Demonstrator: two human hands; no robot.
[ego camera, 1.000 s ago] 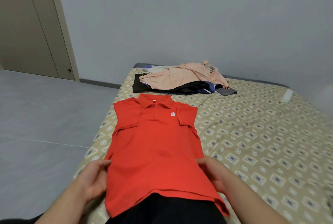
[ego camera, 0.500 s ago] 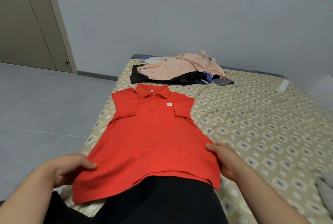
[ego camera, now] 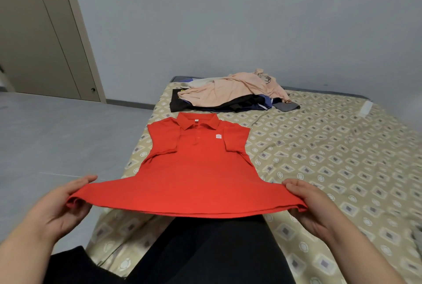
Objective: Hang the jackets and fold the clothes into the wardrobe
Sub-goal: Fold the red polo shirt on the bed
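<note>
Head view: a mattress covered by a beige sheet with a grey-and-white diamond print (ego camera: pixel 331 158) fills the right side, against a plain pale grey wall (ego camera: pixel 228 21). To its left lies a grey tiled floor (ego camera: pixel 57 135), and beyond that one beige door with a dark handle (ego camera: pixel 34 32). At the far end of the sheet sits one loose heap of clothes (ego camera: pixel 219 104), with a peach garment (ego camera: pixel 230 89) on top of dark black and navy pieces. How many pieces the heap holds cannot be told. A grey cloth (ego camera: pixel 286 106) pokes out at the heap's right edge, and a small white rectangular object (ego camera: pixel 366 108) lies near the mattress's far right side.

One red short-sleeved polo shirt (ego camera: pixel 196 169) lies face up on the sheet just in front of the heap, apart from it, collar away from the person. Both of its sleeves are folded in over the chest, and it carries one small white chest label (ego camera: pixel 218 136). Its hem is lifted off the sheet and stretched wide above the person's black-clad leg (ego camera: pixel 205 249).

Two hands are in view. The left hand (ego camera: pixel 61 206) pinches the hem's left corner, thumb on top. The right hand (ego camera: pixel 312 206) pinches the right corner the same way.
</note>
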